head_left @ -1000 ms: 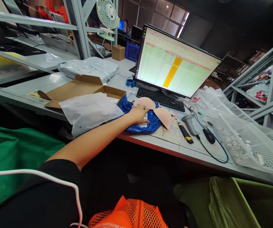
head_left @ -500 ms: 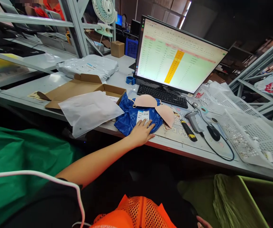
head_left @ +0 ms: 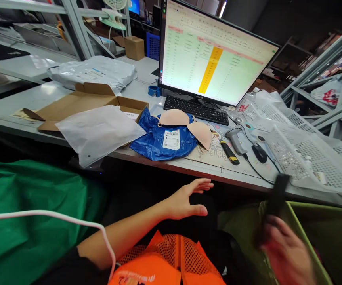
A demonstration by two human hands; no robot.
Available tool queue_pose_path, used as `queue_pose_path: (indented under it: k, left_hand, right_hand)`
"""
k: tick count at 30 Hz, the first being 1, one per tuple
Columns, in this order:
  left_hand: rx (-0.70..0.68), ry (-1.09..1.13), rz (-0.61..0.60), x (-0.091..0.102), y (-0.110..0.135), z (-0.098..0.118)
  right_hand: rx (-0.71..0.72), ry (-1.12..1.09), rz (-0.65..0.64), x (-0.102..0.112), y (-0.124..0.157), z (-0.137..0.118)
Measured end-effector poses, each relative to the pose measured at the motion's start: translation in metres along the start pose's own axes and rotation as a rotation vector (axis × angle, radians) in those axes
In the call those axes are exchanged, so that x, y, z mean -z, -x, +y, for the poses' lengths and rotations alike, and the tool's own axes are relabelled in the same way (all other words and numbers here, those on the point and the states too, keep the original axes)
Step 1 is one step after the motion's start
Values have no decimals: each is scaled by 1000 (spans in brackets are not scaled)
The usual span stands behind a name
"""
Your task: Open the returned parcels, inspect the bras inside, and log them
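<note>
My left hand (head_left: 190, 201) hovers in front of the table edge, fingers spread and thumb apart, with nothing in it. At the lower right my right hand (head_left: 289, 249), smeared by motion, grips a dark oblong object (head_left: 277, 194) over a green bin; its kind is too blurred to make out. On the table in front of me lies a blue plastic bag (head_left: 147, 144) with a white printed label (head_left: 171, 139). A beige bra (head_left: 175, 117) rests partly on the bag, its right cup reaching past it onto the desk mat.
Left of the bag are a frosted bag (head_left: 96, 128), overhanging the edge, and an open cardboard box (head_left: 60, 107). To the right lie a yellow-black cutter (head_left: 229, 152), a barcode scanner (head_left: 235, 140), a mouse (head_left: 259, 153) and white baskets (head_left: 316, 158). A monitor (head_left: 212, 55) stands behind.
My left hand has lifted off the blue bag's label and drawn back toward me. My right hand has risen into view with the dark object. The view has shifted slightly.
</note>
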State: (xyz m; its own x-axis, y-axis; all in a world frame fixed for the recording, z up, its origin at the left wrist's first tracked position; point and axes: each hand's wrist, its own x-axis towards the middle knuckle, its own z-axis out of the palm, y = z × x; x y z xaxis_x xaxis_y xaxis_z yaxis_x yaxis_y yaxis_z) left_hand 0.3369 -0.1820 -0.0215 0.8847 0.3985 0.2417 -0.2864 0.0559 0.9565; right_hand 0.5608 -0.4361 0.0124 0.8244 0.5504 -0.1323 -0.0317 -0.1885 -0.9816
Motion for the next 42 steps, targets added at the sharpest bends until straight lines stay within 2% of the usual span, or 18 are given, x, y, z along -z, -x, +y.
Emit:
queue_pose_path:
  k: [1, 3, 4, 6, 8, 11, 16, 25, 30, 33, 38, 42]
  left_hand:
    - [-12, 147, 6, -5, -4, -3]
    - [-6, 400, 45, -10, -8, -6]
    - [11, 489, 81, -10, -8, -5]
    - [43, 574, 175, -8, -5, -4]
    - [54, 576, 251, -5, 0, -4]
    - [77, 586, 297, -2, 4, -6]
    - [93, 602, 327, -4, -6, -6]
    - [125, 783, 181, -3, -25, -4]
    - [143, 727, 220, -3, -33, 5]
    - [136, 696, 252, -3, -35, 9]
    - [147, 643, 280, -2, -35, 12]
    - [153, 624, 295, -4, -35, 14]
  right_hand:
    - [-37, -68, -113, -33, -4, 0]
    - [-84, -124, -507, -99, -7, 0]
    - [-68, -162, -625, -127, -6, 1]
    - [-95, -247, -823, -164, -3, 3]
    - [-125, -307, -963, -178, -3, 3]
    - [-152, -291, -1075, -176, -12, 2]
    - [-155, -255, -1063, -173, -27, 7]
    - [-64, -290, -1057, -171, -41, 7]
    - [-49, -301, -1050, -172, -45, -1]
    - [-52, -360, -1110, -172, -47, -3]
    - [-163, -535, -1198, -172, -50, -4]
    - [-108, -495, -1133, -172, -47, 2]
